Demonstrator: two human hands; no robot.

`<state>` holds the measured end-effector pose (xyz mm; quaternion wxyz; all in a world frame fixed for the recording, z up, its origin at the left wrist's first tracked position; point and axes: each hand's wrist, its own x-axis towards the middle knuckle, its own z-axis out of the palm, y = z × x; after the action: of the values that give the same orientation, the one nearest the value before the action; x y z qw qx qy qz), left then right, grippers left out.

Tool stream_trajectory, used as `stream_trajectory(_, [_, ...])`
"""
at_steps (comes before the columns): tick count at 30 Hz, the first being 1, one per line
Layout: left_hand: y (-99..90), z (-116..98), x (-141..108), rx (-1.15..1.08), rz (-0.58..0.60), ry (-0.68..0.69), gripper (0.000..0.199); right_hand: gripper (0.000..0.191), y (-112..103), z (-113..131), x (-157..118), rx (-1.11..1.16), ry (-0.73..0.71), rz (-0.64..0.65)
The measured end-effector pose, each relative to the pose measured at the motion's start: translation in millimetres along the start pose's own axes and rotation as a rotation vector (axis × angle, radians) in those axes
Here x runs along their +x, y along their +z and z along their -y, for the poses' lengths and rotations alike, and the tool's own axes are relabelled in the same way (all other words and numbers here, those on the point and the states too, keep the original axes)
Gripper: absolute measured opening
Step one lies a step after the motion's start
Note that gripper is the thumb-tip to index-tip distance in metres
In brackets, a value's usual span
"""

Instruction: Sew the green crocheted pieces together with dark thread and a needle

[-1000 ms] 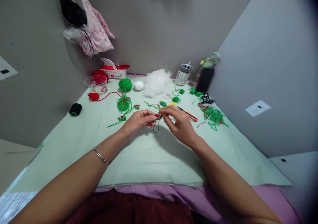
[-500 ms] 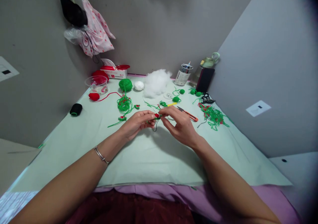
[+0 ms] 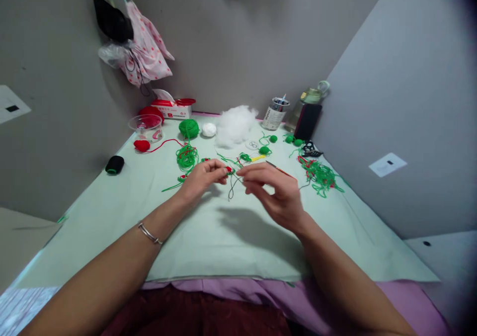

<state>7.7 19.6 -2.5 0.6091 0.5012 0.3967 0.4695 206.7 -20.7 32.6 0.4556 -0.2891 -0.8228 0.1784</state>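
Note:
My left hand (image 3: pixel 205 178) is closed, pinching a small red and green crocheted piece (image 3: pixel 228 170) between thumb and fingertips. Dark thread (image 3: pixel 231 191) hangs in a loop below the piece and runs across toward my right hand (image 3: pixel 275 192). The fingers of that hand are pinched together on the thread, a short gap to the right of the piece. Whether they also hold a needle is too small to make out. Orange-handled thread snips (image 3: pixel 279 169) lie just behind my right hand, partly covered by it.
Behind my hands are tangled green yarn (image 3: pixel 186 157), a green yarn ball (image 3: pixel 189 128), white stuffing (image 3: pixel 235 126) and a yellow-handled tool (image 3: pixel 258 158). A green and red yarn heap (image 3: pixel 322 176) lies right; a black thread spool (image 3: pixel 114 165) stands left. A can of pens (image 3: pixel 275 115) stands at the back.
My right hand has moved right and slightly nearer to me, away from the piece, and the dark thread now spans the gap. My left hand has shifted slightly left with the piece.

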Motion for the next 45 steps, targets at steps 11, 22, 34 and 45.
stream_trajectory(11, [-101.2,-25.4,32.5,-0.19,-0.92,0.42,0.011,0.023,-144.3,-91.4,-5.8,0.342,0.352,-1.254])
stream_trajectory(22, [-8.1,-8.3,1.7,-0.239,-0.111,0.144,0.022,0.017,-35.1,-43.3,13.4,0.264,0.476,-0.309])
stream_trajectory(34, [0.7,2.4,-3.1,0.148,-0.229,0.264,0.015,0.018,2.1,-19.5,8.0,0.193,0.318,0.183])
stream_trajectory(45, [-1.4,5.1,-0.7,-0.056,-0.086,0.085,0.023,0.029,-18.4,-22.0,6.0,0.337,0.484,0.733])
